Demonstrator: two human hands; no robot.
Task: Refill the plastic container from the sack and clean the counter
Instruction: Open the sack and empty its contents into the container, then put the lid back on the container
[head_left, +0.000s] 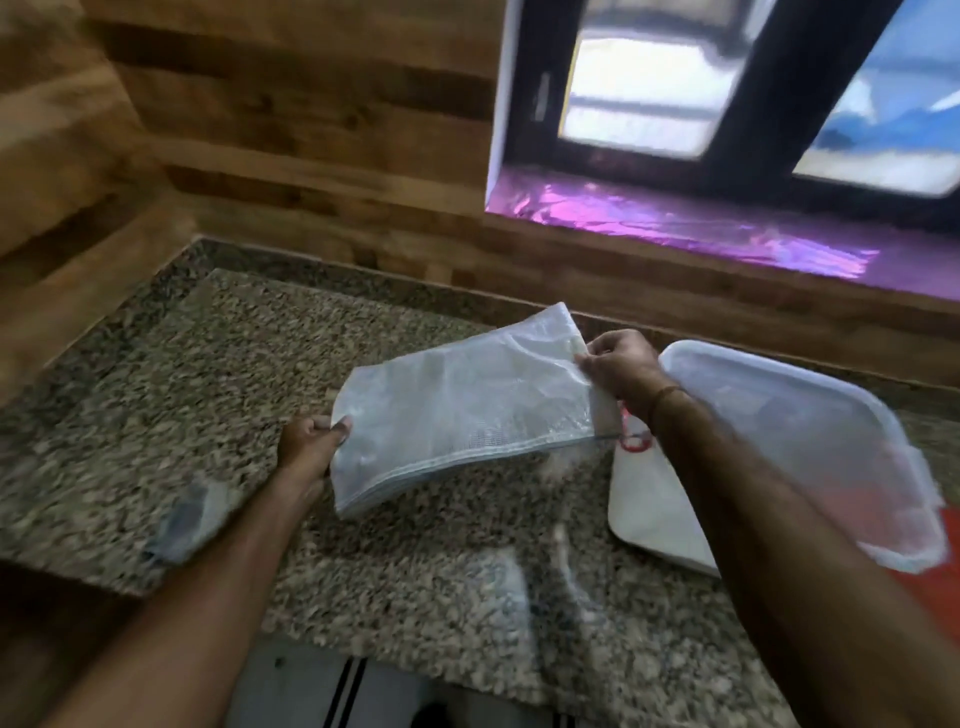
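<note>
A flat, folded white woven sack (457, 410) hangs just above the speckled granite counter (208, 374), held between both hands. My left hand (311, 444) pinches its near-left corner. My right hand (621, 369) grips its far-right edge. To the right stands the translucent plastic container (810, 441), its lid on, partly behind my right forearm. A white board or tray (654, 514) lies under the container. The picture is motion-blurred.
A small grey cloth or scrap (189, 514) lies on the counter at the left, near the front edge. Wood-panelled walls close the corner at the left and back. A window with a purple foil-lined sill (675, 218) is at the back right.
</note>
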